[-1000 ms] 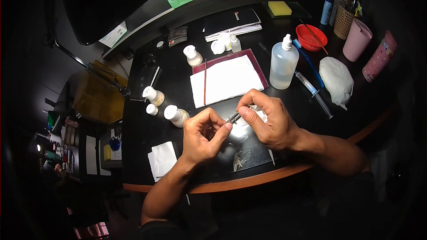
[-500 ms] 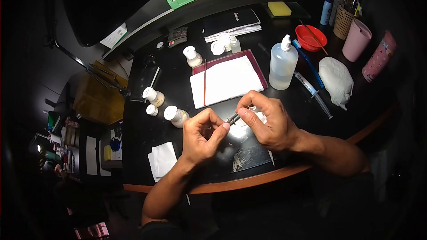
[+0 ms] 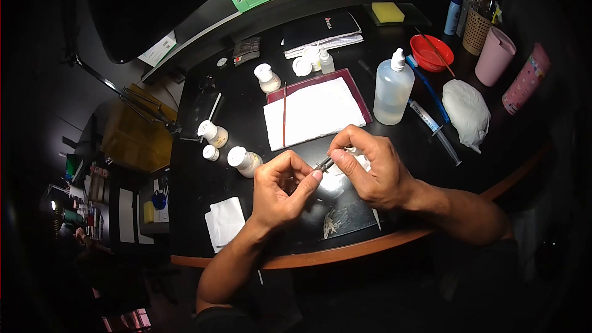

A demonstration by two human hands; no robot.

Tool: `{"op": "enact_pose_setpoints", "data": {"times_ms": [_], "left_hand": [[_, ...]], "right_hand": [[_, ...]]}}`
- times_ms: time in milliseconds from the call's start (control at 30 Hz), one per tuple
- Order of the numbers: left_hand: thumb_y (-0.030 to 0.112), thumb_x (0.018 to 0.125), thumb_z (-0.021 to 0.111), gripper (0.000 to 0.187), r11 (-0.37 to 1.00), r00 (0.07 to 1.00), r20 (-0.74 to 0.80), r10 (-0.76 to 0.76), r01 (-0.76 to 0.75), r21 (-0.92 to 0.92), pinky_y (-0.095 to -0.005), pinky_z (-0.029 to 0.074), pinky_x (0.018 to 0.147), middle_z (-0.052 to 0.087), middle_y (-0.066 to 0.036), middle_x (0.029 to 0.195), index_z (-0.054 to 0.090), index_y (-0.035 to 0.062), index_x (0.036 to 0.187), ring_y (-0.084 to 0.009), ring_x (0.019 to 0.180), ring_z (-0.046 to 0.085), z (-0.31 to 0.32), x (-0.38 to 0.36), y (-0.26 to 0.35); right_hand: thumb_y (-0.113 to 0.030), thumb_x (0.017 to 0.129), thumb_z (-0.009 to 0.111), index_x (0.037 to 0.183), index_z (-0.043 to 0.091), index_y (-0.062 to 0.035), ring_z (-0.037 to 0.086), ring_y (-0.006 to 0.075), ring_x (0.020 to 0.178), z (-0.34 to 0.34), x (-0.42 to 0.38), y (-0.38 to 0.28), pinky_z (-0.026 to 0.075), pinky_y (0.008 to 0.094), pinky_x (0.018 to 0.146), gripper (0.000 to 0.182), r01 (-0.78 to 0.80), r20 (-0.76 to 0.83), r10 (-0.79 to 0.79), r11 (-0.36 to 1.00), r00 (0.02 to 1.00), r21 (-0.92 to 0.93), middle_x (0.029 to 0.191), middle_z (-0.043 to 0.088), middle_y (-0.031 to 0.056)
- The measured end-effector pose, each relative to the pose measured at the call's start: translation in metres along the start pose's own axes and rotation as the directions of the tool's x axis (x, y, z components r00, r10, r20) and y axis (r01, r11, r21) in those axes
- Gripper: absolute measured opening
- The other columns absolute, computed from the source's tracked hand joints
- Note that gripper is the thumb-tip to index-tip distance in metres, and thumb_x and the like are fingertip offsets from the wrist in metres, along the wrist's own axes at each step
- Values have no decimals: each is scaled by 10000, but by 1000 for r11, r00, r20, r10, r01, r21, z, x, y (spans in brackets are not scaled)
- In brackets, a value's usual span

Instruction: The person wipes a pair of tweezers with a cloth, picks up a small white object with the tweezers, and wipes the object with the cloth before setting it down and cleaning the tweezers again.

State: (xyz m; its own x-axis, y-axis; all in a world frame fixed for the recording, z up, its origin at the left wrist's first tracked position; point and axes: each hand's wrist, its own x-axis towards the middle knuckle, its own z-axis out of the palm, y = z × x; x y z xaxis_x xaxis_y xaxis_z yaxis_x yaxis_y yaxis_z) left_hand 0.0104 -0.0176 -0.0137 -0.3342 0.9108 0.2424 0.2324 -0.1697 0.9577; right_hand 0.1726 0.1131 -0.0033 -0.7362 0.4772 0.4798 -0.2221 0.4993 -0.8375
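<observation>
Between my hands, above the front of the black table, is a small dark metallic piece (image 3: 325, 164). My left hand (image 3: 283, 188) pinches its left end between thumb and index finger. The fingertips of my right hand (image 3: 373, 169) close on its other end. What exactly the piece is, I cannot make out. Partly behind my right hand lies something white. Below the hands, a dark flat sheet (image 3: 361, 222) carries thin pale scraps (image 3: 336, 219). Beyond them, a folded white cloth (image 3: 317, 111) lies on a dark red tray (image 3: 365, 106), with a thin red-brown brush (image 3: 284, 117) on it.
Left of the cloth stand white-capped jars (image 3: 245, 161). To the right are a clear bottle (image 3: 393, 89), a syringe (image 3: 438, 132), a white lump (image 3: 465, 111) and a red bowl (image 3: 425, 58). Folded tissue (image 3: 226, 222) lies front left, near the wooden table edge (image 3: 296, 261).
My left thumb and fingertips have shifted very slightly to the right along the small piece. My right hand stays almost in place.
</observation>
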Motion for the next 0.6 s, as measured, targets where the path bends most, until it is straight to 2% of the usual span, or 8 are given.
{"op": "enact_pose_setpoints", "data": {"times_ms": [133, 433, 533, 600], "left_hand": [[46, 866, 759, 200, 999, 999, 20, 42, -42, 23, -169, 373, 517, 608, 7, 662, 593, 14, 760, -6, 587, 518, 0, 1, 4], [28, 859, 758, 209, 996, 999, -9, 47, -46, 72, -173, 381, 521, 614, 5, 656, 593, 20, 732, -11, 599, 535, 1, 1, 2], [23, 856, 758, 208, 999, 999, -37, 35, -36, -19, -175, 381, 516, 613, 4, 651, 595, 16, 727, -14, 592, 535, 3, 1, 2], [24, 854, 759, 203, 999, 999, -10, 34, -34, -13, -176, 380, 511, 611, 4, 647, 598, 13, 731, -17, 586, 534, 1, 1, 2]], "right_hand": [[-97, 958, 553, 915, 564, 16, 634, 193, 632, 3, 0, 1, 472, 331, 585, 121, 36, -17, -36, 999, 999, 7, 715, 617, 134], [-103, 961, 552, 912, 563, 14, 634, 190, 637, 0, 0, -1, 467, 332, 581, 128, -5, 2, 5, 1000, 1000, 11, 716, 617, 133], [-105, 962, 551, 913, 563, 15, 633, 183, 642, -2, 0, -3, 466, 332, 584, 130, -48, 30, 48, 999, 998, -3, 717, 616, 131], [-108, 964, 550, 914, 564, 16, 629, 177, 641, 1, 0, 2, 466, 332, 585, 134, 18, 3, -18, 1000, 1000, -1, 714, 614, 130]]}}
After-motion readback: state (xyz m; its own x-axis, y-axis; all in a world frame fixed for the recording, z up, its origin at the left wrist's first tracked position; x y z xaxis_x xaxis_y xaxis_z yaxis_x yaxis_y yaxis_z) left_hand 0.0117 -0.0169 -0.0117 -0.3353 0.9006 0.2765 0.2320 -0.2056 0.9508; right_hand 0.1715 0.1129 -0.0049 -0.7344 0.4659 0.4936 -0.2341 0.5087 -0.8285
